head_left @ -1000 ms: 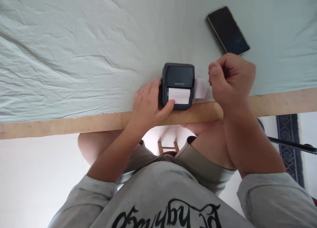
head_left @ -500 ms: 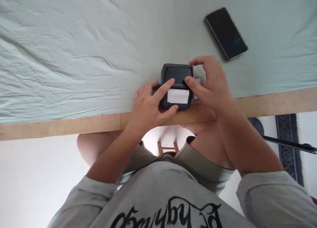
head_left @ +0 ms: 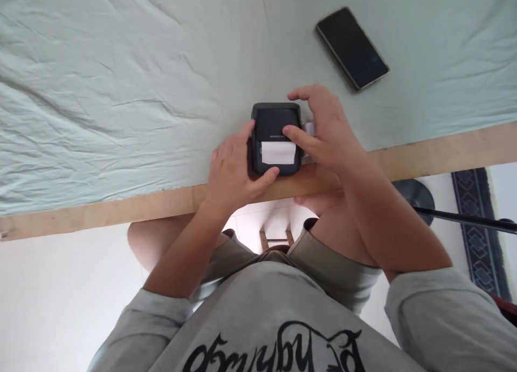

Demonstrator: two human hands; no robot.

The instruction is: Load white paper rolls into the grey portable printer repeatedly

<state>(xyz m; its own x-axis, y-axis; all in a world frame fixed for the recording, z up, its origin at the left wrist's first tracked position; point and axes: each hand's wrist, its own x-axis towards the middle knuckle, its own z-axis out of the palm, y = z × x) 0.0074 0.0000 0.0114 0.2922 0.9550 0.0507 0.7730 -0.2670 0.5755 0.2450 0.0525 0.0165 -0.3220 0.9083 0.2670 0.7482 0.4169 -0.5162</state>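
A small black label printer (head_left: 276, 122) lies flat by the table's front edge, its dark lid at the far side. A white paper strip (head_left: 278, 153) lies across its near half. My left hand (head_left: 232, 166) grips the printer's left side, index fingertip at the left edge and thumb along the front edge. On the other side, my right hand (head_left: 325, 125) has its thumb on the lid's right part and its index finger curled by the far right corner. Partly hidden beneath my right palm is a whitish, clear-looking item (head_left: 309, 128) that I cannot make out.
A dark smartphone (head_left: 352, 48) lies slantwise farther back on the right. Pale green, wrinkled cloth (head_left: 121, 92) covers the table, ending at a bare wooden edge (head_left: 161, 204). Below on the right are a black stand (head_left: 416, 197) and a patterned rug (head_left: 479, 221).
My left index finger has lifted off the lid and moved to the printer's left edge. The right thumb remains on the lid. The whole view has shifted slightly.
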